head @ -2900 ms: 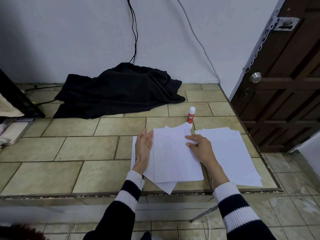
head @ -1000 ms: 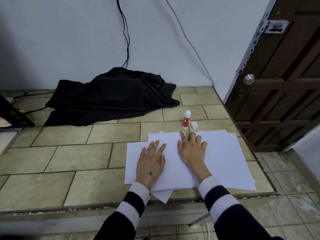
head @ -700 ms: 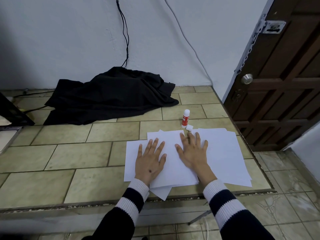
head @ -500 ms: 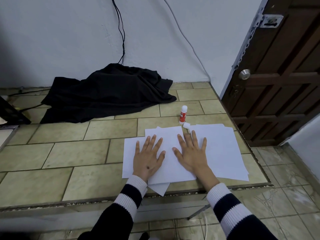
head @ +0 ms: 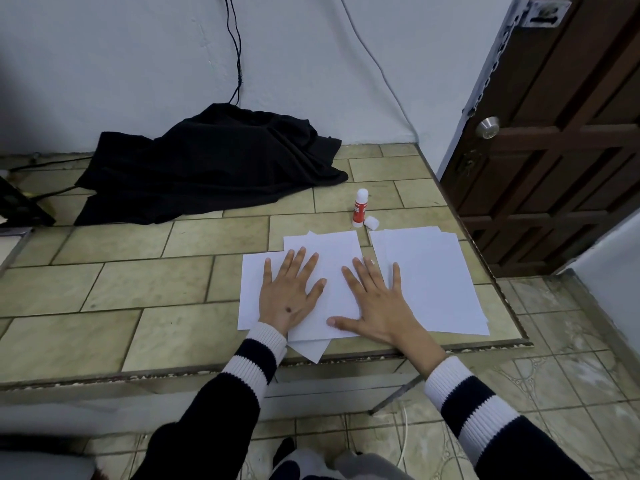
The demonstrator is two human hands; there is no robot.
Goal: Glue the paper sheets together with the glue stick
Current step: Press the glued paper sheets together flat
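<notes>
Both hands are lying flat with fingers straight and spread, gripping nothing: the left hand (head: 289, 295) and right hand (head: 375, 304) are pressing down on the glued sheets (head: 323, 258) at the near right of the tabletop (head: 138, 289). The glue stick (head: 360, 207) is standing upright, long axis vertical, just beyond the sheets' far edge, its cap (head: 372, 222) lying beside it. It is sitting far and slightly left of the right fingers (head: 369, 268), so the right hand is probably the nearer one to reach for it, with the spare stack (head: 429, 282) waiting to the right.
</notes>
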